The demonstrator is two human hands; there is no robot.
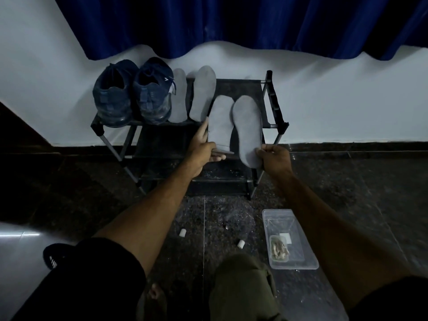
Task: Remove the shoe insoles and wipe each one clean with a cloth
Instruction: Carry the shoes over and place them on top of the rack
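Holding grey insoles (247, 128), flat, foot-shaped

Dim corner of a home, likely an entry or bedroom edge. Small black shoe rack (274, 105) with metal tubes and fabric shelves stands against a plain white wall (347, 96); a pair of dark blue sneakers (132, 93) sits on its top shelf beside grey insoles (202, 93). Deep blue curtain (231, 22) hangs above, its hem well off the floor. Floor (359, 177) is dark speckled polished stone with a black skirting band along the wall, dusty in front of the rack. A clear plastic box (289, 218) lies on the floor nearby, small odds and ends inside. Lighting low, no work furniture in view.
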